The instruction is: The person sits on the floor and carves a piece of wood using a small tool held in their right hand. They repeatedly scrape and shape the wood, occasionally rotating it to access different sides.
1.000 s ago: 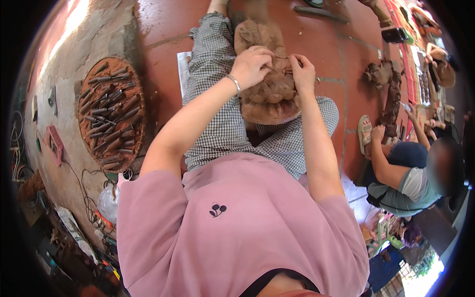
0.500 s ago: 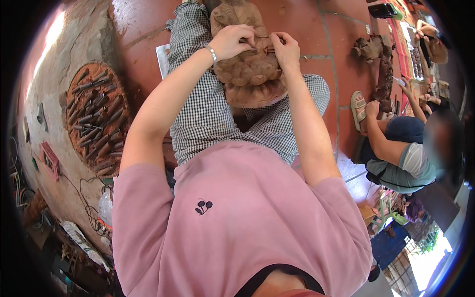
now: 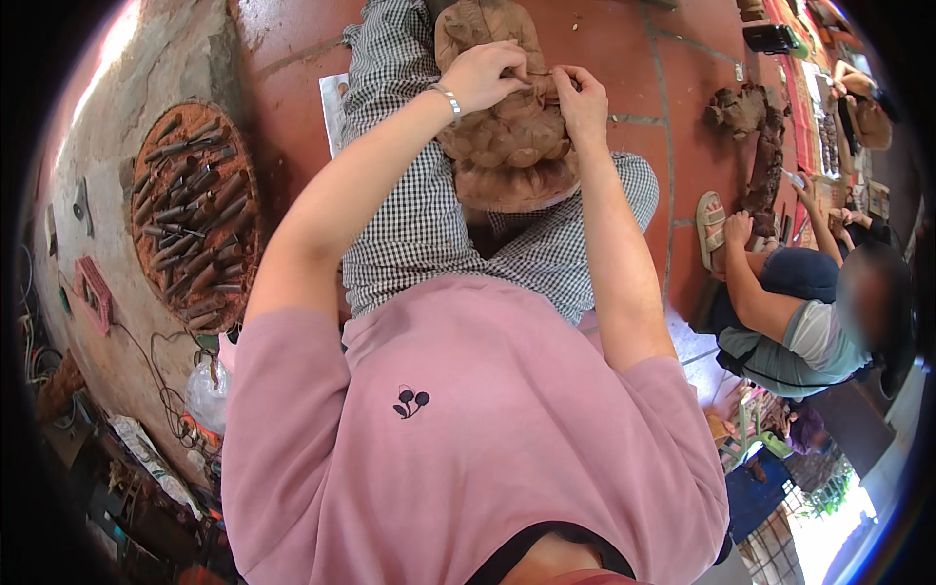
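Note:
A carved brown wooden statue (image 3: pixel 512 141) with a seated-looking body and a petalled base lies between my legs, its base toward me. My left hand (image 3: pixel 486 78), with a silver bracelet at the wrist, rests over the statue's middle, its fingers curled and pinched. Just to the right, my right hand (image 3: pixel 583 102) pinches thumb and fingers together at the statue's side. A thin line shows between the two sets of fingertips; what it is I cannot make out. Both hands are close to the carved surface.
On the left, a round tray (image 3: pixel 251 255) holds several wood-handled carving tools on reddish dust. A pink-red brick-shaped item (image 3: pixel 93 294) and cables lie beyond it. At right, a co-worker (image 3: pixel 780 312) squats by a dark gnarled wood piece (image 3: pixel 762 166) on the tiled floor (image 3: pixel 634 68).
The view has shifted slightly, so the statue and hands sit a little further right and up. Both hands keep their pinch at the same part of the statue.

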`<state>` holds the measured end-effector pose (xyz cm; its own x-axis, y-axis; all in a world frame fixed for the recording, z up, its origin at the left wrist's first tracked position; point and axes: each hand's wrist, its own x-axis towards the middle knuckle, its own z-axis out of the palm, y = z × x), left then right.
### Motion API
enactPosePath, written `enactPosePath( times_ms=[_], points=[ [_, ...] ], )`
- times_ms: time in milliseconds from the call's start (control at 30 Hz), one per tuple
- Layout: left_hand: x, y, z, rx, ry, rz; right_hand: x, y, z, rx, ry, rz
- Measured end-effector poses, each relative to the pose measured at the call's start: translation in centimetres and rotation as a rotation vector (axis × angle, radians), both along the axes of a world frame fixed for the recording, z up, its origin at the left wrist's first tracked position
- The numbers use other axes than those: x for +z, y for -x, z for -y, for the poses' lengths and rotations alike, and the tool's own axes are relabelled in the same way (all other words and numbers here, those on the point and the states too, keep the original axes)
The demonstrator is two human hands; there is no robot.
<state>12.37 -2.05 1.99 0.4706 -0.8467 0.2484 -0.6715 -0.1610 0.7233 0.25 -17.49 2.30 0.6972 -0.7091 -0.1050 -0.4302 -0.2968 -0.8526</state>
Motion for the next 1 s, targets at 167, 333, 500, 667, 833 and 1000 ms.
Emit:
enactPosePath(
  times_ms=[167,333,500,667,833,1000],
  points=[
    [-0.2,0.9,0.6,0.089,-0.054,0.081,-0.3,0.2,0.1,0.002,-0.011,0.011],
    [-0.1,0.7,-1.4,0.147,-0.040,0.083,0.4,0.1,0.1,0.014,0.010,-0.026],
    [0.1,1.4,1.7,0.216,-0.100,0.052,0.2,-0.1,0.1,0.031,0.003,-0.038],
    [1.9,0.4,-1.1,0.104,-0.173,0.105,0.0,0.1,0.1,0.019,0.014,0.018],
    [2.6,0.3,-3.1,0.135,-0.130,0.068,-0.8,0.2,0.5,0.021,-0.007,0.048],
    [1.0,0.5,-2.2,0.099,-0.036,-0.001,0.1,0.0,0.1,0.019,0.003,0.019]
  ],
)
